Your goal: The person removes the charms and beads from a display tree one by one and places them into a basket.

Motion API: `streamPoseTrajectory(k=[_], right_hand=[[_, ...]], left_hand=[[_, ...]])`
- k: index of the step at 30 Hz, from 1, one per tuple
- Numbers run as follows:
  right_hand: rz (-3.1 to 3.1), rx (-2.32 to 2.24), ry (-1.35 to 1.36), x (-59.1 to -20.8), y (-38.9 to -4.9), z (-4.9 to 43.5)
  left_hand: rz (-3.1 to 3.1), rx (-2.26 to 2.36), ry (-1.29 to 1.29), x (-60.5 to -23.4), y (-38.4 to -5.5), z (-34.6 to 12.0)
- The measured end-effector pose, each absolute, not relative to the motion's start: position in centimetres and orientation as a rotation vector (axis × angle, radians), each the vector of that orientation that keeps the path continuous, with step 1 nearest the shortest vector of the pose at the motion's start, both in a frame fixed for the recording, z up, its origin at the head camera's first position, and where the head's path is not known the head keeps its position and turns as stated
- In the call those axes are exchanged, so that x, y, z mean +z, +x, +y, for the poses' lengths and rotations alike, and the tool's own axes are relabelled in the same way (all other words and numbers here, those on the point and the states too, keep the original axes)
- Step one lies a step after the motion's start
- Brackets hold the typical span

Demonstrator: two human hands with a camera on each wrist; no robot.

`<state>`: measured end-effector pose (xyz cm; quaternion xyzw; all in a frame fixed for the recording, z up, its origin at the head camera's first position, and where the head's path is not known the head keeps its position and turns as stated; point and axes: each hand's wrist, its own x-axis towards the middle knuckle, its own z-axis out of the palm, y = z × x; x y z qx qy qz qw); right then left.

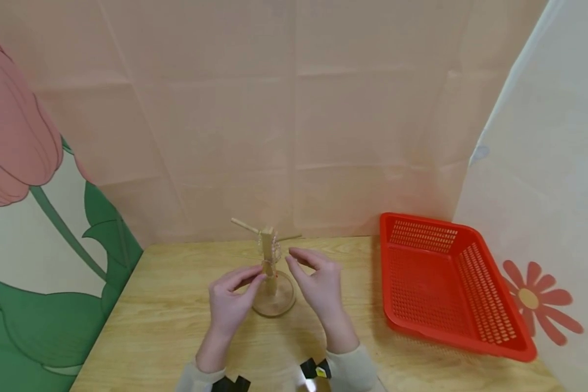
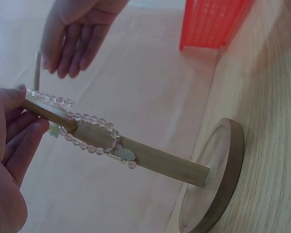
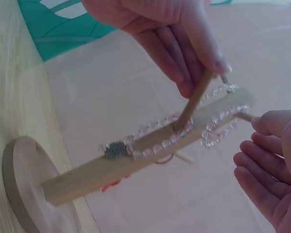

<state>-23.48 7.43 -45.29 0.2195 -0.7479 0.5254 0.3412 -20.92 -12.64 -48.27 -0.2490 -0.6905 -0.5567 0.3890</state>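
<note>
A wooden jewelry stand [image 1: 269, 283] with a round base [image 1: 285, 305] and side pegs stands upright on the table. My left hand [image 1: 230, 299] is at the near left of its post, thumb and fingers around the end of a lower peg [image 2: 48, 114]. From that peg hangs a clear-beaded bracelet [image 2: 89, 147] with a pale green charm [image 2: 125, 154]. On an upper peg hangs another beaded bracelet [image 3: 218, 124]. My right hand [image 1: 320, 280] is beside that peg at the right, fingers loosely extended; in the right wrist view its thumb overlaps the peg's tip, and contact is unclear.
A red plastic basket [image 1: 387, 272] with perforated sides sits at the right of the wood-grain table [image 1: 161, 321]. A pink cloth backdrop [image 1: 215, 136] rises behind the table. Something small and red [image 3: 115, 184] shows behind the post.
</note>
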Motion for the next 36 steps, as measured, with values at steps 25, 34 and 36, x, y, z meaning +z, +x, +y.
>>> streamPoseTrajectory(k=[25,34,36], right_hand=[[-1.919,1.414,0.580,-45.4,-24.0,5.3],[-1.943,1.411,0.611,-45.5,-24.4,5.2],[-1.940,1.407,0.607,-45.5,-24.5,5.1]], left_hand=[[-1.754,-1.355,-0.699,-48.3,-21.1,-12.6],[-1.753,-1.371,-0.711,-48.3,-21.0,-12.4],[-1.762,-1.367,-0.711,-48.3,-21.0,-12.4]])
